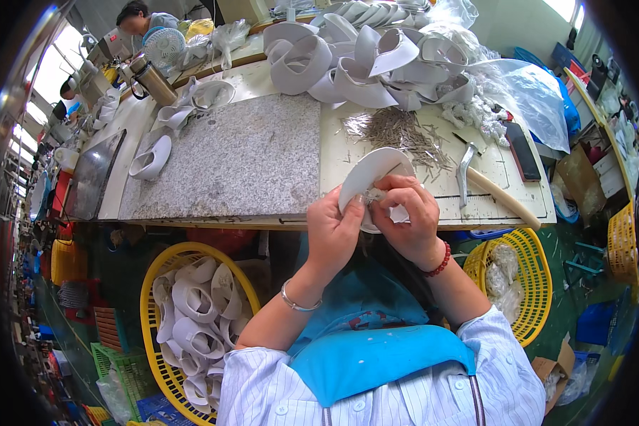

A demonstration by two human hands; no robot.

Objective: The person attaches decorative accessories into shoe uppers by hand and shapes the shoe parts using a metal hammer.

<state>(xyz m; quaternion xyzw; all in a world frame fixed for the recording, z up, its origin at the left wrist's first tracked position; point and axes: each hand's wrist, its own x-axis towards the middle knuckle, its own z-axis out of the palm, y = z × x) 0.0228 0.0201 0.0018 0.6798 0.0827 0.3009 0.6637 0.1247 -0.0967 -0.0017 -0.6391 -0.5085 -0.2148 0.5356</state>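
Note:
In front of my chest, at the table's near edge, I hold up a white curved piece (373,168) that looks like a shoe upper. My left hand (336,226) is closed on its left side, thumb on the inner face. The fingers of my right hand (409,216) are pinched together against its lower inside, over a small whitish bit that I cannot make out. A thin metal pin seems to lie along the piece's inner face. Beyond my hands spreads a heap of thin metal pins (397,135). Right of it lies a hammer (500,197) with a pale wooden handle.
A grey stone slab (227,156) covers the table's left middle, with one white piece (150,157) on it. More white pieces (373,60) are piled at the back. Yellow baskets stand left (149,319) and right (539,284) below. A dark phone-like object (522,150) lies right; a thermos (154,82) stands back left.

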